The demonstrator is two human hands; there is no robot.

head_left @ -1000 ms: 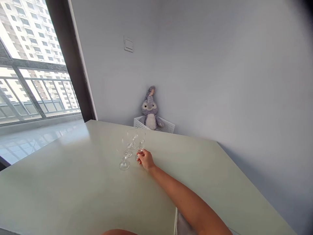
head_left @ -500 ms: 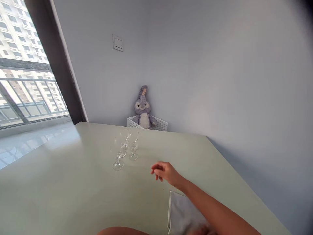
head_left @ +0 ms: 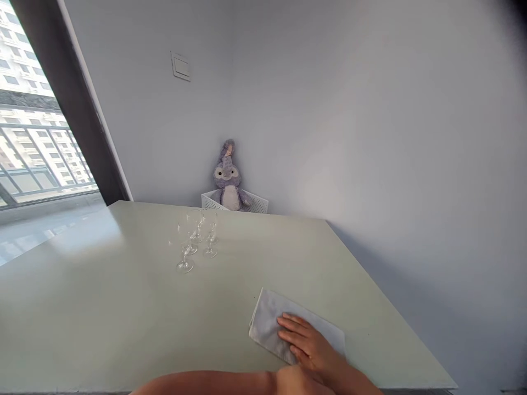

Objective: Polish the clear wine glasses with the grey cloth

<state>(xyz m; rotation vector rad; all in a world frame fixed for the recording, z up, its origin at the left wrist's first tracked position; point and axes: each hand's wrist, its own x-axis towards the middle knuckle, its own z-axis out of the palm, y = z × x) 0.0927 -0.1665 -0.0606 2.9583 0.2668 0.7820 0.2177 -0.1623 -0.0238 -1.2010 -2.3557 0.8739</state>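
Observation:
My right hand (head_left: 309, 344) lies flat on a folded light grey cloth (head_left: 269, 318), its fingers stretched out and slightly apart. From the lower left my left forearm crosses the bottom of the view. My left hand (head_left: 297, 379) is beside the right wrist, at the cloth's near side; its fingers are hidden. Farther back on the table, to the left, several clear stemmed glasses (head_left: 209, 241) stand upright in a close group, apart from both hands.
A pale green table (head_left: 135, 307) fills the lower view. Behind its far edge, a purple plush toy (head_left: 230, 196) sits in a white perforated basket (head_left: 259, 205) in the wall corner. A light switch (head_left: 181, 67) is on the wall; a window is at the left.
My right hand has come down from over the table onto the cloth. More of the cloth shows now. The view has shifted, so glasses and toy sit farther left and slightly higher.

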